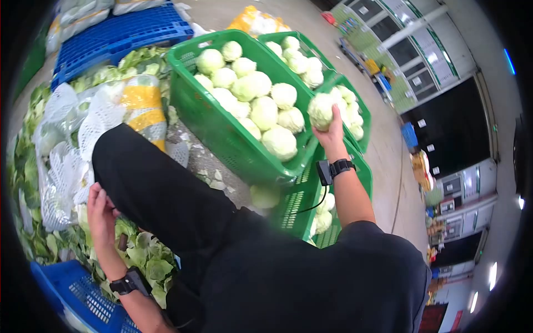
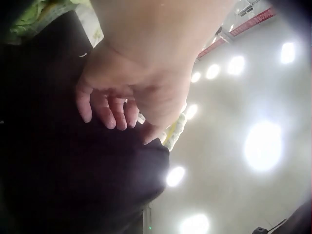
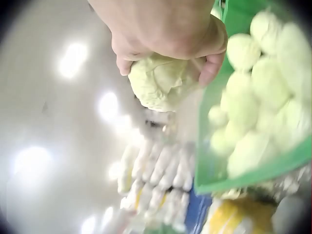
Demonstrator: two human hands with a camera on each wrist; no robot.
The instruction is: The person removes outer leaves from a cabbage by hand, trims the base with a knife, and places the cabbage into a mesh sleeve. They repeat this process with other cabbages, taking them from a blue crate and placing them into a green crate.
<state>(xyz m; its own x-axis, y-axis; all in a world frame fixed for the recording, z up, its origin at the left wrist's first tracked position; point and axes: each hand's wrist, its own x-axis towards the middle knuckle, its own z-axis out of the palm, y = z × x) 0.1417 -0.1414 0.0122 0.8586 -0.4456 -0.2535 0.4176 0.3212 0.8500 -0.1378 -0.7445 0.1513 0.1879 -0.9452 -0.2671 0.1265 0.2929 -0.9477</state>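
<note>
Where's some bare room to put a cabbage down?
Bare floor runs beside the green crates, on the side away from the mesh bag. The blue pallet has bare top between white bags and cabbage leaves. Cabbages crowd the crates; leaves crowd around the mesh bag.

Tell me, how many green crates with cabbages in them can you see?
4: a large crate mid-picture, a far crate behind it, a side crate beyond the right hand, and a low crate partly under the right forearm. Others may be hidden.
</note>
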